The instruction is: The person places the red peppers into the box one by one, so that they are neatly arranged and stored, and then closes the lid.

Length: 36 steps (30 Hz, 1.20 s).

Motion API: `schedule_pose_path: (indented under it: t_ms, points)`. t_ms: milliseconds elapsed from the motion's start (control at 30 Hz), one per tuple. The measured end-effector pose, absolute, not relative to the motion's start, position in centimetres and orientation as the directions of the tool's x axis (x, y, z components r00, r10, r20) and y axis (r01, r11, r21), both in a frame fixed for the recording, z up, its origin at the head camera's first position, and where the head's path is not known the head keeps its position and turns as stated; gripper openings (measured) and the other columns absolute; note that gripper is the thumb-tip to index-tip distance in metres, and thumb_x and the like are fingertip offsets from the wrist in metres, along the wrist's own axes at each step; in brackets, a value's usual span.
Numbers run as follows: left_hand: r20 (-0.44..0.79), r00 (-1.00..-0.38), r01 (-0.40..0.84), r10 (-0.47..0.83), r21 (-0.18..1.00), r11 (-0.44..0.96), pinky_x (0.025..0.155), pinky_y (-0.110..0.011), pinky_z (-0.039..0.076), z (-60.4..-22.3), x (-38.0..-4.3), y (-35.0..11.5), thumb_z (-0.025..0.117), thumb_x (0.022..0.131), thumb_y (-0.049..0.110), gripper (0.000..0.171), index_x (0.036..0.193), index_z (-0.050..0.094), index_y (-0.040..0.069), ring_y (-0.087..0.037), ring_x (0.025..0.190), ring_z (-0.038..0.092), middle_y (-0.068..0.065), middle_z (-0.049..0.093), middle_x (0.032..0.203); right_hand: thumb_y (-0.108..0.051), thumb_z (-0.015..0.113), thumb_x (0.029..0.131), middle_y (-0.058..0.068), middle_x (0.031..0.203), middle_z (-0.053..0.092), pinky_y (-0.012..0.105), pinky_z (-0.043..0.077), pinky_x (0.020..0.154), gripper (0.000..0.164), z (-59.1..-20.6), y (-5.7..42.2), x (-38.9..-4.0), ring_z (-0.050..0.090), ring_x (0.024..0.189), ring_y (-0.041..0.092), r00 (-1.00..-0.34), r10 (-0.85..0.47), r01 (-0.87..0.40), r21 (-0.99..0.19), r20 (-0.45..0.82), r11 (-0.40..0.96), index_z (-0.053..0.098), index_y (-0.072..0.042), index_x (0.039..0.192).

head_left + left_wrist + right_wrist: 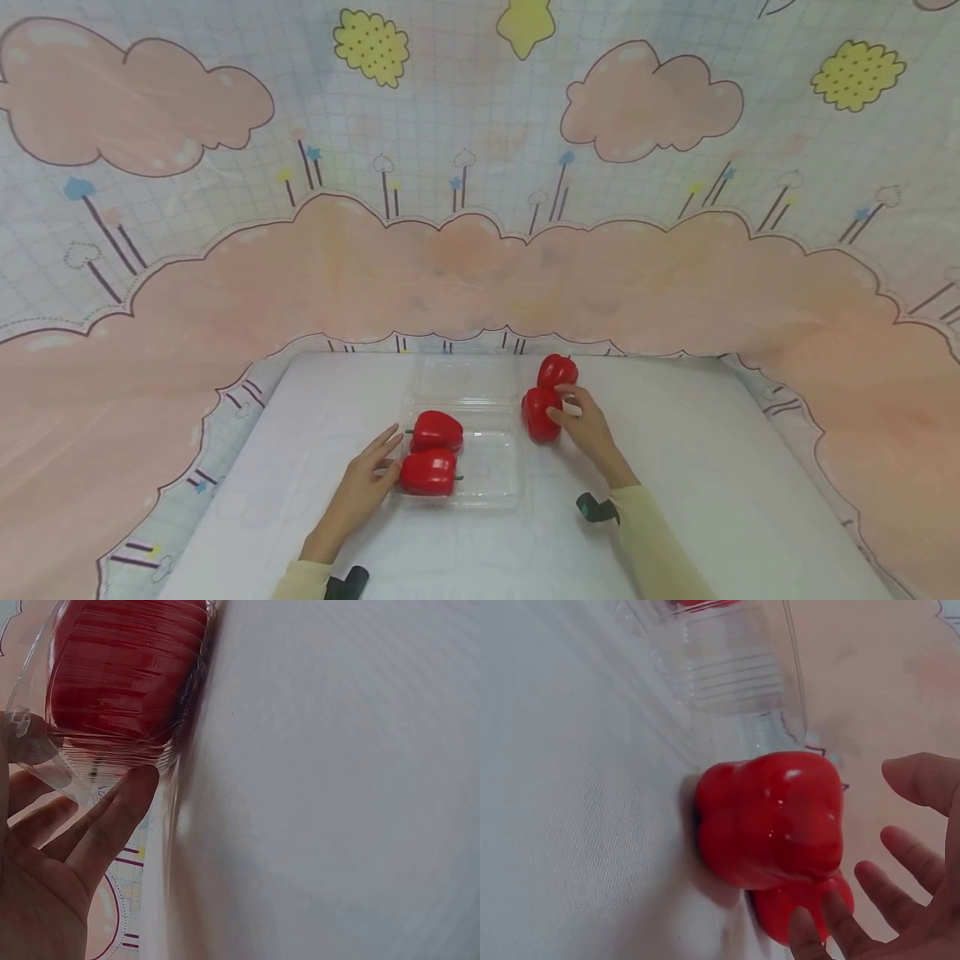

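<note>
A clear plastic box (pixel 487 467) lies with its hinged lid (pixel 465 382) folded back. Two red bell peppers, a rear one (pixel 437 431) and a front one (pixel 429 472), sit in its left half. My left hand (pixel 367 479) rests at the box's left side, with fairly straight fingers (pixel 112 817) against the clear wall. To the right of the box, two more red bell peppers stand on the table, a nearer one (pixel 772 821) and a farther one (pixel 557 371). My right hand (pixel 588 425) reaches over the nearer pepper, its spread fingers (pixel 904 851) just off the surface.
The white table (pixel 712 467) meets a patterned cloth backdrop (pixel 480 275) behind the box. Dark wrist-worn devices show below the right hand (pixel 597 507) and the left hand (pixel 347 583).
</note>
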<state>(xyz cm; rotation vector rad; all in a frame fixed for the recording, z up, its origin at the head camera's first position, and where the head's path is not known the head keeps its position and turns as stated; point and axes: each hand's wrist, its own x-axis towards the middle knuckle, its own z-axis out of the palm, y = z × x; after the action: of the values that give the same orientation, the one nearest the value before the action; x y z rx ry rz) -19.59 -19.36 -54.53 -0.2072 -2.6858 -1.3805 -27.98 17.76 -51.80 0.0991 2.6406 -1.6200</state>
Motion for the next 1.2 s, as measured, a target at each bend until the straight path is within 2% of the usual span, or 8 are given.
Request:
schedule_pose_path:
  t_ms: [233, 533, 767, 1000, 1200]
  points:
    - [0.162, -0.985, 0.168, 0.064, 0.794, 0.584, 0.083, -0.032, 0.061, -54.37, -19.51, -19.27, 0.062, 0.093, 0.008, 0.050, 0.142, 0.053, 0.009, -0.030, 0.108, 0.069, -0.009, 0.044, 0.154, -0.022, 0.070, 0.090, 0.012, 0.150, 0.043, 0.055, 0.046, 0.108, 0.055, -52.02, 17.60, -28.47, 0.038, 0.140, 0.038, -0.999, 0.001, 0.036, -0.872, -0.040, 0.488, 0.046, -0.017, 0.139]
    - [0.165, -0.985, 0.166, 0.057, 0.787, 0.594, 0.081, -0.032, 0.062, -54.46, -19.42, -19.18, 0.062, 0.093, 0.009, 0.050, 0.142, 0.053, 0.010, -0.030, 0.108, 0.069, -0.009, 0.045, 0.154, -0.020, 0.075, 0.086, 0.012, 0.146, 0.046, 0.052, 0.054, 0.099, 0.066, -52.62, 17.48, -28.79, 0.041, 0.137, 0.037, -0.997, -0.059, 0.002, -0.842, -0.040, 0.540, 0.043, -0.022, 0.143]
    - [0.155, -0.987, 0.156, 0.052, 0.792, 0.590, 0.081, -0.032, 0.062, -54.43, -19.42, -19.21, 0.062, 0.093, 0.011, 0.049, 0.142, 0.053, 0.011, -0.030, 0.109, 0.069, -0.008, 0.045, 0.154, -0.012, 0.074, 0.086, 0.013, 0.145, 0.045, 0.051, 0.055, 0.097, 0.066, -52.66, 17.48, -28.62, 0.043, 0.136, 0.038, -0.997, -0.073, -0.013, -0.835, -0.032, 0.550, 0.044, -0.019, 0.143]
    - [0.147, -0.987, 0.153, 0.058, 0.799, 0.581, 0.083, -0.032, 0.061, -54.33, -19.37, -19.28, 0.062, 0.093, 0.011, 0.050, 0.142, 0.053, 0.011, -0.030, 0.110, 0.068, -0.007, 0.044, 0.154, -0.009, 0.078, 0.080, 0.014, 0.144, 0.043, 0.052, 0.057, 0.093, 0.071, -52.22, 17.51, -28.59, 0.043, 0.134, 0.039, -0.997, -0.067, -0.013, -0.821, -0.031, 0.571, 0.047, -0.019, 0.143]
    - [0.157, -0.986, 0.165, 0.063, 0.810, 0.562, 0.082, -0.031, 0.061, -54.31, -19.43, -19.29, 0.061, 0.093, 0.007, 0.050, 0.142, 0.053, 0.009, -0.031, 0.108, 0.068, -0.007, 0.044, 0.154, -0.009, 0.077, 0.081, 0.016, 0.140, 0.043, 0.053, 0.056, 0.095, 0.065, -52.48, 17.71, -28.52, 0.042, 0.133, 0.040, -0.997, -0.073, -0.018, -0.814, -0.029, 0.581, 0.051, -0.019, 0.140]
